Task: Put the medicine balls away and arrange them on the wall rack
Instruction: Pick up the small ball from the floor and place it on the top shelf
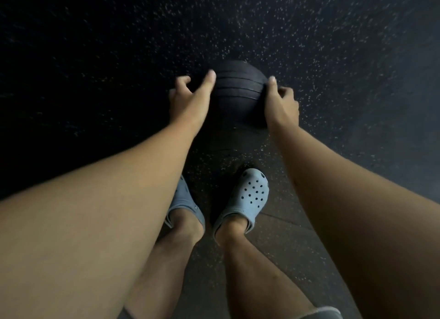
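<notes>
In the head view, 1 dark, ridged medicine ball (239,93) is sitting low over the black speckled floor (333,44), its edges fading into the dim surface and its underside lying hidden. 2 bare hands are flanking it: the left hand (190,97) is spreading open against its left side, fingers curled, while the right hand (281,101) is pressing its right side, thumb up. 2 pale blue clogs (247,197) are standing just below, the left 1 lying partly hidden behind the forearm.

arms: bare, no sleeves | legs: bare below grey shorts hem (319,312) | feet: pale blue perforated clogs (250,197)
</notes>
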`<state>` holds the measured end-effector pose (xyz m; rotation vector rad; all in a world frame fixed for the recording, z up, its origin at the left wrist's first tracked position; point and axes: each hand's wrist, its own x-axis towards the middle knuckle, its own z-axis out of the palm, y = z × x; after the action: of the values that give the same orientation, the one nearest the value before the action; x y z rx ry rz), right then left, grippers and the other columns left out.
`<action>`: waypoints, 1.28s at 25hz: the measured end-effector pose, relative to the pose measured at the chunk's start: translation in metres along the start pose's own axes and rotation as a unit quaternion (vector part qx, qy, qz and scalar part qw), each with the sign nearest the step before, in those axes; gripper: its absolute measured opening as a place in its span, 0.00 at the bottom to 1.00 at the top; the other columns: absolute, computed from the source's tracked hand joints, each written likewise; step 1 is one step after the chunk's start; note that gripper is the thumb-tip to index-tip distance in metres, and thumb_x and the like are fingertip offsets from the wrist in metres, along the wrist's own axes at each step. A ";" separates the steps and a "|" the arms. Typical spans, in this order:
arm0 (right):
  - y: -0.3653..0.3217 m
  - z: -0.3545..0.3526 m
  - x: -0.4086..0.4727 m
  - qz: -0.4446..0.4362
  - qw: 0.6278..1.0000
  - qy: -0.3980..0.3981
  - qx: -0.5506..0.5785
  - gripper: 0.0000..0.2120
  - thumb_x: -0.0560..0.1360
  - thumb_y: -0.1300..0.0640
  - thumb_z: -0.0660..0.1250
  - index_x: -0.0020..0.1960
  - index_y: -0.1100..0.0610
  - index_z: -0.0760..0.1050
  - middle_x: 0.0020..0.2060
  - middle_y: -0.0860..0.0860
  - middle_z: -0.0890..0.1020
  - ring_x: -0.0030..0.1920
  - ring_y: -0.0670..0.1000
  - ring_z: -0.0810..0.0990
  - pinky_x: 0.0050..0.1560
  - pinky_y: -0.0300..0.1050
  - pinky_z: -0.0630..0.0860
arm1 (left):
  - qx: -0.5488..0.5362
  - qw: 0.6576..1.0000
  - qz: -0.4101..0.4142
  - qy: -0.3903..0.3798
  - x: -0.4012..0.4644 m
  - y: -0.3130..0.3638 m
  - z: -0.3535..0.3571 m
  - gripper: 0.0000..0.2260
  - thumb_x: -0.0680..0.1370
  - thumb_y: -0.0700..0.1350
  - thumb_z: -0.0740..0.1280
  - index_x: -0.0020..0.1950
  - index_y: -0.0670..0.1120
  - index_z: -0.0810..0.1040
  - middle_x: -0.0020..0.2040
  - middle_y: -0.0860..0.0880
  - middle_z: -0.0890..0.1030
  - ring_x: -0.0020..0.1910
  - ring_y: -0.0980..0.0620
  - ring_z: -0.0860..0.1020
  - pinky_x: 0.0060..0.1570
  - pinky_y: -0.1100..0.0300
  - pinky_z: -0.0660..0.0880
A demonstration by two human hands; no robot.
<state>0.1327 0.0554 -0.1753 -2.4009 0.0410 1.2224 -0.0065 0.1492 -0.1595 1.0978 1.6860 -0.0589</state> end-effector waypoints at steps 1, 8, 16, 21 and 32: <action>0.005 0.001 0.013 0.003 1.000 -0.005 0.006 0.33 0.81 0.31 0.54 0.76 0.51 0.70 0.73 0.55 0.75 0.69 0.58 0.75 0.69 0.56 0.71 | -0.018 1.000 -0.011 0.012 0.010 0.000 0.007 0.31 0.80 0.68 0.64 0.77 0.51 0.72 0.77 0.47 0.72 0.71 0.46 0.75 0.60 0.56 0.68; 0.021 0.010 0.053 0.052 0.980 -0.103 0.159 0.33 0.72 0.27 0.62 0.67 0.47 0.77 0.67 0.51 0.80 0.67 0.57 0.79 0.72 0.60 0.73 | -0.113 0.992 -0.033 0.034 0.037 -0.012 0.020 0.32 0.72 0.73 0.68 0.70 0.57 0.81 0.69 0.53 0.82 0.68 0.48 0.80 0.72 0.46 0.75; 0.018 0.006 0.022 0.085 0.963 -0.095 0.239 0.35 0.64 0.26 0.66 0.63 0.45 0.80 0.66 0.52 0.82 0.64 0.59 0.82 0.68 0.62 0.77 | -0.197 0.973 -0.113 -0.047 0.036 -0.012 0.002 0.37 0.66 0.71 0.70 0.73 0.57 0.81 0.72 0.48 0.82 0.70 0.41 0.80 0.72 0.39 0.74; -0.027 -0.044 -0.046 0.050 0.974 -0.059 0.211 0.35 0.66 0.27 0.66 0.65 0.46 0.81 0.65 0.52 0.82 0.64 0.59 0.81 0.69 0.62 0.76 | -0.237 0.965 -0.100 -0.048 -0.024 0.026 -0.030 0.36 0.66 0.70 0.70 0.72 0.56 0.81 0.71 0.46 0.82 0.70 0.39 0.80 0.72 0.38 0.74; -0.367 -0.166 -0.342 -0.255 0.937 -0.080 0.225 0.28 0.74 0.31 0.66 0.65 0.47 0.81 0.61 0.51 0.83 0.60 0.54 0.81 0.57 0.51 0.78 | -0.420 0.893 0.161 -0.003 -0.230 0.296 -0.322 0.30 0.75 0.64 0.69 0.74 0.51 0.81 0.71 0.45 0.83 0.70 0.40 0.81 0.75 0.42 0.74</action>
<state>0.1329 0.2613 0.3110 -1.7579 -0.3019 1.0178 -0.0418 0.3452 0.2931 0.6757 1.2730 0.8100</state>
